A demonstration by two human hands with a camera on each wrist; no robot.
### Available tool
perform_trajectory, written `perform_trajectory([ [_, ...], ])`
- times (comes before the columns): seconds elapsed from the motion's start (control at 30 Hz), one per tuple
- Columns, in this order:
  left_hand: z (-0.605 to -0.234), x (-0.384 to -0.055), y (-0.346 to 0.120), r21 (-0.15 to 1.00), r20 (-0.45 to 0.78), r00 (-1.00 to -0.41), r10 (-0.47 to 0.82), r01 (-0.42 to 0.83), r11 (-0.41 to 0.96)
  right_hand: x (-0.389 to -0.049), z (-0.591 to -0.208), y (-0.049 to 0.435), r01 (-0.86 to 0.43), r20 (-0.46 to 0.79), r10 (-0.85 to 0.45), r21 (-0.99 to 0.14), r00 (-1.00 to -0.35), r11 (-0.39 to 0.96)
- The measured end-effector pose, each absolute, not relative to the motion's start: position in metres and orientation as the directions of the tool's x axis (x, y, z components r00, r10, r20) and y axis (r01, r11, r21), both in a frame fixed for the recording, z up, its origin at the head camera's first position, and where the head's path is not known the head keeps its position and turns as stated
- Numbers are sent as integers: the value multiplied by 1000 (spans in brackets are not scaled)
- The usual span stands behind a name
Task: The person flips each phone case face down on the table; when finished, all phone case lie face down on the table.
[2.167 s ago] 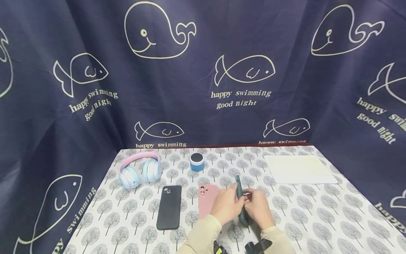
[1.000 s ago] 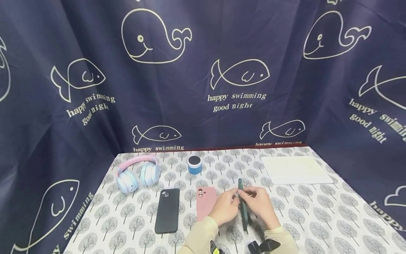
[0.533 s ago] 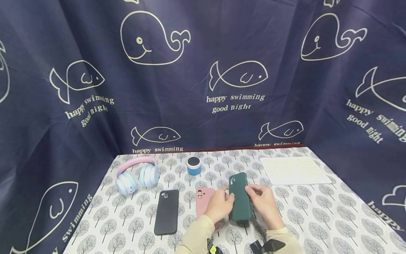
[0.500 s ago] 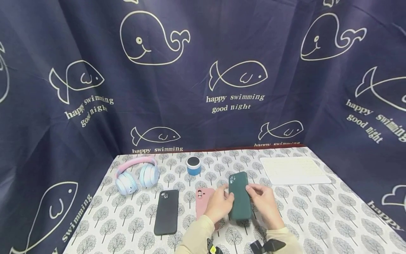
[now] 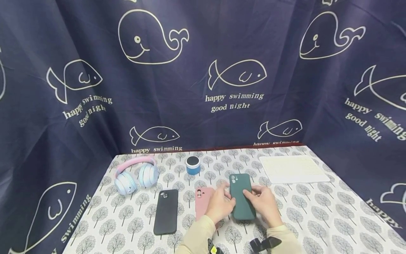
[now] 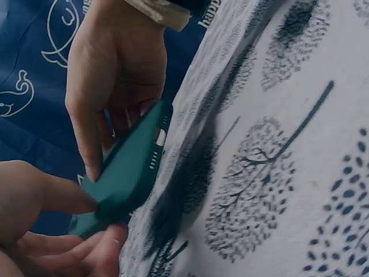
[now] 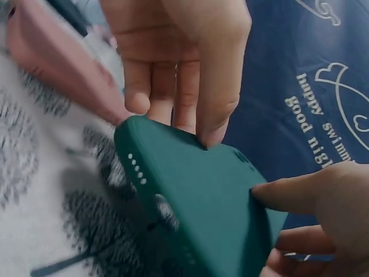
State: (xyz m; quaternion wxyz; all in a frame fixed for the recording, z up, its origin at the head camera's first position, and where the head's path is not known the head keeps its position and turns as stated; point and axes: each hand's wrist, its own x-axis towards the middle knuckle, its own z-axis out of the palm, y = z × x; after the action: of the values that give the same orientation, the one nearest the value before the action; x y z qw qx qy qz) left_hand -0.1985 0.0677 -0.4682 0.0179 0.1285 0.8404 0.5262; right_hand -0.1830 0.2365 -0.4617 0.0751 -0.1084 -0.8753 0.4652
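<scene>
A dark green phone case (image 5: 243, 197) is held between both hands just above the patterned cloth, its camera-hole side facing up. My left hand (image 5: 220, 204) pinches its left edge, thumb on top. On the right, my right hand (image 5: 264, 204) grips the other edge with the thumb on the back and fingers beneath. The right wrist view shows the port cutout and small holes along the bottom end of the case (image 7: 190, 184). Whether a phone is inside cannot be told. A pink phone case (image 5: 203, 201) lies partly behind my left hand, and a black phone case (image 5: 166, 212) lies further left.
Pink and blue headphones (image 5: 136, 176) lie at the back left. A small blue round container (image 5: 193, 165) with a black top stands at the back middle. A white flat keyboard-like slab (image 5: 293, 169) lies back right. A dark blue curtain (image 5: 177, 81) hangs behind the table.
The green phone case has turned from edge-on to showing its back upward, then tilted flatter. My right thumb has moved from its edge onto the back. The other things stay put.
</scene>
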Motion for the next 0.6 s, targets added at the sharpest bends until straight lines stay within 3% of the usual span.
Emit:
perform_trajectory([
  [0.3,-475,-187,72,846,42,-938,345,217,486,-180,-475,235,178,39,280,-686,-959,705],
  [0.6,-483,-186,81,705,50,-931,363,290,647,-180,-473,231,161,84,266,-610,-960,776],
])
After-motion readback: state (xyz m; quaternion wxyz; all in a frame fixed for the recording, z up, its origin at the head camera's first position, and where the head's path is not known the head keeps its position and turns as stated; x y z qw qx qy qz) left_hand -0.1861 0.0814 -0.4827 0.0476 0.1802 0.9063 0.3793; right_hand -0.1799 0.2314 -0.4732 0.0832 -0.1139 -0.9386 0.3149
